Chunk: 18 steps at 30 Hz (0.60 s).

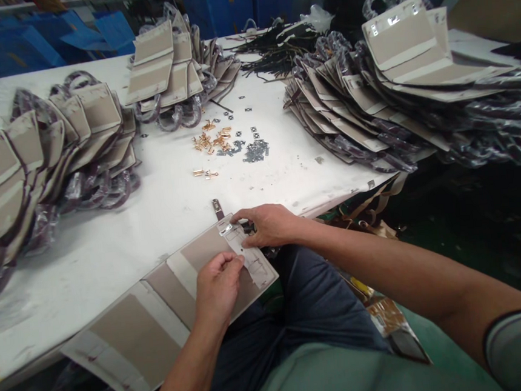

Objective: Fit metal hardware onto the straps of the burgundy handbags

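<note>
A long beige bag panel (169,295) with pale strips lies across the table's front edge and my lap. At its right end is a whitish reinforcing strip (247,254) with a small shiny metal piece (226,229). My left hand (220,281) rests on the panel, thumb and forefinger pinched together at this strip; whatever is between them is too small to make out. My right hand (270,224) is curled at the panel's upper right edge, around a small dark thing I cannot identify. A dark tab with a metal fitting (217,208) sticks out beyond the panel.
On the white table (168,185) lie gold-coloured metal fittings (212,140) and small dark metal plates (256,150). Stacked bag pieces with plastic-wrapped handles stand left (93,116), at the back (153,62) and right (402,43). Black straps (275,48) lie behind.
</note>
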{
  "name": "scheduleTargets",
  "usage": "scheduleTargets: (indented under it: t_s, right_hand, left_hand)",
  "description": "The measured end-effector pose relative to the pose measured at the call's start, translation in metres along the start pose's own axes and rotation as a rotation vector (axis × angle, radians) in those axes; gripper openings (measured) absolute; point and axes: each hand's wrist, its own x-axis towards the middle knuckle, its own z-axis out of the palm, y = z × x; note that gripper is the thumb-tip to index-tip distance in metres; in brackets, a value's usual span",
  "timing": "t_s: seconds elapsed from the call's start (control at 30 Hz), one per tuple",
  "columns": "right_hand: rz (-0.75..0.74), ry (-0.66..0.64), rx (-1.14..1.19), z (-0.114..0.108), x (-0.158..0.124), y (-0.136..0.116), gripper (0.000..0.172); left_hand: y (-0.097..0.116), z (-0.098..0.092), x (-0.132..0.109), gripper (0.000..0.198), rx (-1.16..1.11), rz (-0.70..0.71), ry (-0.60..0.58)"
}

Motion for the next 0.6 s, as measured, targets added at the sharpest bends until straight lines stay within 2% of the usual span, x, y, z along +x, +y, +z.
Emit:
scheduleTargets:
  t_s: [0.17,0.3,0.43,0.6]
  right_hand:
    - [0.012,0.004,0.001,0.001,0.000,0.000,0.059]
    - [0.016,-0.001,-0.001,-0.001,-0.001,-0.001,0.059]
    - [0.023,-0.009,-0.014,-0.003,-0.003,-0.005,0.058]
    - [0.024,-0.006,-0.030,-0.002,-0.004,-0.006,0.060]
  left_hand:
    - [-0.002,0.004,0.000,0.024,-0.018,0.019,0.043]
    - [0.001,0.004,0.000,0.025,-0.031,-0.025,0.038]
    - [0.006,0.001,0.001,0.024,-0.038,-0.080,0.002]
    - [0.008,-0.007,0.005,0.027,0.062,-0.045,-0.088]
